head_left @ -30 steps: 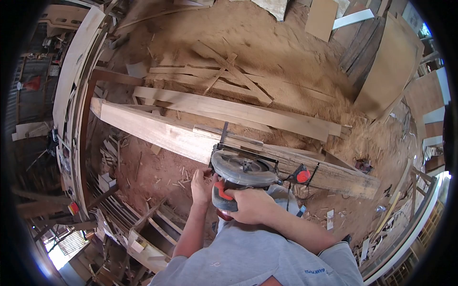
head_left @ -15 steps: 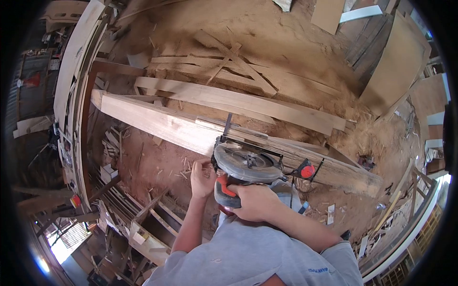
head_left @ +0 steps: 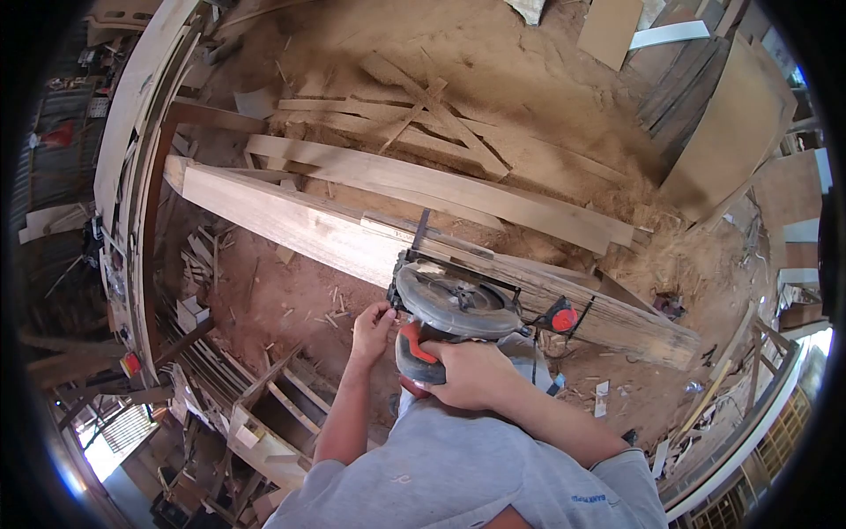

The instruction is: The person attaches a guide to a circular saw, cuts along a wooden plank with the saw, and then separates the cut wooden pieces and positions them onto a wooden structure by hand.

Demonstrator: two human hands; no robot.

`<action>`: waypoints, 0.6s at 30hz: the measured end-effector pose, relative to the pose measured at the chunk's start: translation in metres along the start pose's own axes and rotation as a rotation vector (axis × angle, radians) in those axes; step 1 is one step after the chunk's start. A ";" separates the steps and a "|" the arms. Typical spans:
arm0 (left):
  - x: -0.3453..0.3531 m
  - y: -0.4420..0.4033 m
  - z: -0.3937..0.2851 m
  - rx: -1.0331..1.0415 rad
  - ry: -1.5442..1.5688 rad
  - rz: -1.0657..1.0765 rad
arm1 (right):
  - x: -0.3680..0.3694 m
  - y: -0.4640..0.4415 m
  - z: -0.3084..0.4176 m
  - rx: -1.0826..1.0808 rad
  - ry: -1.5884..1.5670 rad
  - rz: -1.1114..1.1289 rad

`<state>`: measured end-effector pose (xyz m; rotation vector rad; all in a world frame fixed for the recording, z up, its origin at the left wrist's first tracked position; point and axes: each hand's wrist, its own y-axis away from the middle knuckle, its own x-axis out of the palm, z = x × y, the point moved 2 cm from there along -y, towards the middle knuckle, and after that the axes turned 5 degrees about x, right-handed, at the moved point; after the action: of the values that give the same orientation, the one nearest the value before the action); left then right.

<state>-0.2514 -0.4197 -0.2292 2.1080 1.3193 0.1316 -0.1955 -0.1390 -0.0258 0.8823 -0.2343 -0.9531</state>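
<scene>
One shirt print [head_left: 589, 500], "BANK" — right grip [head_left: 476, 374] clasped round saw handle [head_left: 409, 354], left grip [head_left: 373, 331] unclear.

Right hand [head_left: 476, 377] wraps handle [head_left: 408, 354] of circular saw [head_left: 454, 301], which sits on long wooden beam [head_left: 291, 231]. Left hand [head_left: 371, 333], partly curled, is at saw's left side, contact unclear. Pale board [head_left: 423, 187] and sawdusty ground [head_left: 529, 97] lie beyond beam.

The floor [head_left: 264, 291] is reddish-brown dirt, spread with tan sawdust [head_left: 546, 79] toward the top and littered with offcuts [head_left: 203, 250]. A dark ribbed wall [head_left: 46, 181] stands at left. Daylight glares through a window [head_left: 104, 448] at lower left; large brown panels [head_left: 736, 132] occupy the upper right.
</scene>
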 end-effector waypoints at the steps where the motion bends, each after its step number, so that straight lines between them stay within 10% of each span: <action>1: 0.000 -0.001 0.001 -0.013 0.020 0.013 | 0.000 0.001 0.000 -0.004 -0.003 -0.008; 18: 0.016 0.017 -0.100 0.428 -0.518 -0.147 | -0.002 -0.001 0.006 0.039 -0.010 0.018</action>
<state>-0.2706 -0.3648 -0.1449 2.1591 1.2420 -0.7699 -0.2005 -0.1407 -0.0225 0.9098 -0.2697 -0.9386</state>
